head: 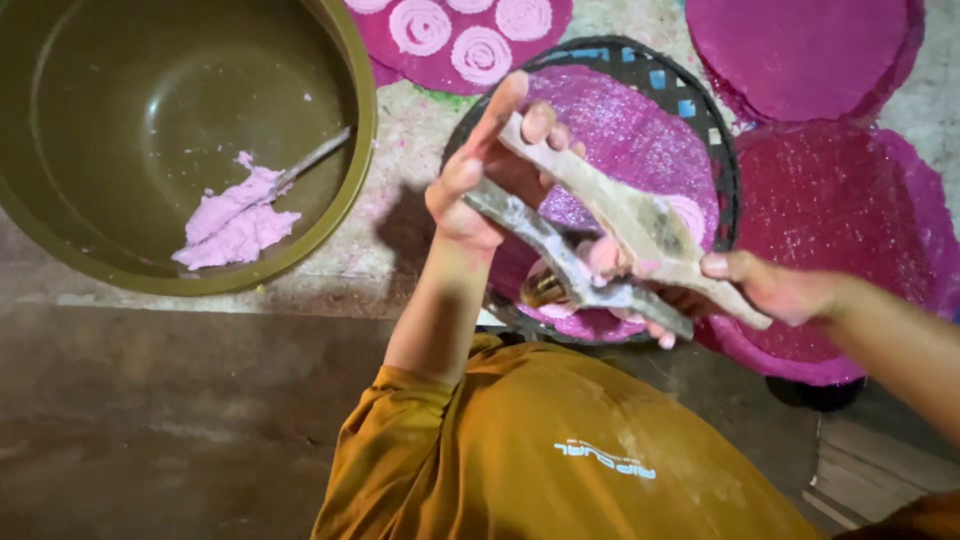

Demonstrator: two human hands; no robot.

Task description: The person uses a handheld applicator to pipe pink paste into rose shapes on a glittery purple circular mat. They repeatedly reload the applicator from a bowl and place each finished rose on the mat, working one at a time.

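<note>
Nearest the camera: mustard-yellow shirt (560, 450), filling the lower middle of the view.

Just above: both hands raised over a round woven tray. Left hand (480, 175) closed around the upper ends of a two-armed wooden press (610, 240), thumb up, fingers curled over both arms. Right hand (770, 290) gripping the lower end of the paler arm, fingers wrapped beneath. Arms of the press spread in a V, smeared with pale residue. Small lump of pink dough (603, 257) showing between them, near where they meet; a brass-coloured fitting (545, 290) below at the same end.

Beneath the hands: dark woven tray (700, 110) carrying a magenta disc (630, 130), glittery with a coarse weave imprint.

Right and beyond: more magenta discs (830, 200) laid flat and overlapping on the floor (150, 400).

Upper left: large olive-green basin (350, 60) with a mass of pale pink dough (235, 222) at the bottom and a metal spoon (310, 160) stuck in it.

Far edge, top centre: pink spiral coils (450, 30) on another magenta sheet.
</note>
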